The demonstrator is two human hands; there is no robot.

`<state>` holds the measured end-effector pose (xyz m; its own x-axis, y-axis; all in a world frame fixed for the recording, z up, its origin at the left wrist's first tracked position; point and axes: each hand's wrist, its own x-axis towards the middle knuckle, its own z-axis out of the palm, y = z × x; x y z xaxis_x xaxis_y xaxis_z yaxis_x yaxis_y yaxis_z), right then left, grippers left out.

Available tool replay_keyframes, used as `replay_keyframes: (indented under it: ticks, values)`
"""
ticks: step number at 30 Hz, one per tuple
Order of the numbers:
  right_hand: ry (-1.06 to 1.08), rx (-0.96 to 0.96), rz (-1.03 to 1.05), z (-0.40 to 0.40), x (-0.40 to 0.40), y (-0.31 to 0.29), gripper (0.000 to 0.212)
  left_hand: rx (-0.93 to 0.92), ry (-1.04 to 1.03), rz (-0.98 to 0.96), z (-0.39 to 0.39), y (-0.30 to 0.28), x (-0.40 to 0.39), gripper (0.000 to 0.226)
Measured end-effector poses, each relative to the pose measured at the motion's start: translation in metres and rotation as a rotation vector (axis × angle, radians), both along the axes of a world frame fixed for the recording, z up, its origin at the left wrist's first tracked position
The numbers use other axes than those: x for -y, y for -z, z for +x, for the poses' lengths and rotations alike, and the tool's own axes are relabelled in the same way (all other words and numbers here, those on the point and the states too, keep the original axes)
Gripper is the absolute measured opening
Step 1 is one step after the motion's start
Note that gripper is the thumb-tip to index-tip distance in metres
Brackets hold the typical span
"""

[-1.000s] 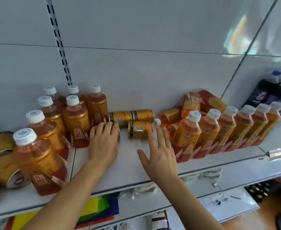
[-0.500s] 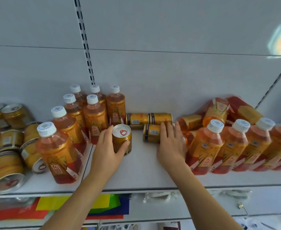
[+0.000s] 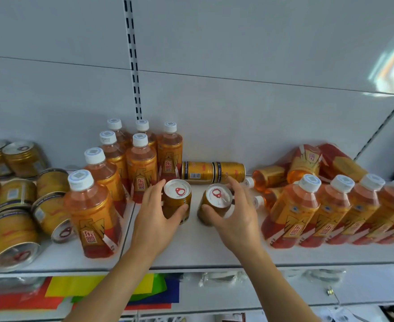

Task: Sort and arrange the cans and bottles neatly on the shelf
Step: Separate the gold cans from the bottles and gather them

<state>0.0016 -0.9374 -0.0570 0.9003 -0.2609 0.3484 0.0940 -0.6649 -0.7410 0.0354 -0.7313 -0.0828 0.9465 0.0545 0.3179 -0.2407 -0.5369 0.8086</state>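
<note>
My left hand (image 3: 155, 213) grips a gold can (image 3: 177, 198) that stands upright on the white shelf (image 3: 191, 254). Right beside it, my right hand (image 3: 235, 214) grips a second gold can (image 3: 215, 201), tilted a little with its pull-tab top showing. Behind both, two more gold cans (image 3: 212, 172) lie on their sides against the back wall. Upright orange bottles with white caps (image 3: 121, 168) stand in a group left of my hands, and a row of leaning orange bottles (image 3: 330, 210) runs to the right.
Several gold cans (image 3: 17, 205) lie stacked on their sides at the far left. Toppled orange bottles (image 3: 303, 166) lie behind the right-hand row. Coloured sheets (image 3: 98, 291) sit on the lower shelf. A slotted upright (image 3: 134, 66) runs up the back wall.
My right hand took hold of the lying can near the wall and tipped it up beside the left one. My left hand keeps its upright can. The view shifted left.
</note>
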Motion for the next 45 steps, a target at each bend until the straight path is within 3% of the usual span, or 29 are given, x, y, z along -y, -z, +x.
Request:
replay_keyframes:
  ticks: [6, 11, 19, 26, 37, 45]
  values:
    - [0.016, -0.1, 0.089, -0.003, -0.009, 0.013, 0.093, -0.025, 0.079, -0.109, -0.005, 0.003, -0.001, 0.092]
    - [-0.009, -0.128, 0.023, -0.017, -0.015, 0.021, 0.087, -0.005, 0.102, -0.151, -0.012, 0.001, 0.007, 0.068]
    - [0.007, 0.071, -0.016, -0.064, -0.033, 0.021, 0.08, 0.142, 0.085, -0.187, -0.071, 0.001, 0.0, 0.063]
    - [-0.127, 0.237, -0.025, -0.096, -0.06, 0.001, 0.075, 0.236, -0.033, -0.169, -0.126, -0.022, -0.028, 0.063]
    - [-0.412, 0.16, 0.058, -0.143, -0.178, 0.011, 0.08, 0.213, -0.335, -0.088, -0.212, -0.018, -0.138, 0.066]
    - [-0.53, 0.161, 0.036, -0.149, -0.318, -0.005, 0.082, 0.211, -0.445, -0.106, -0.237, -0.027, -0.274, 0.07]
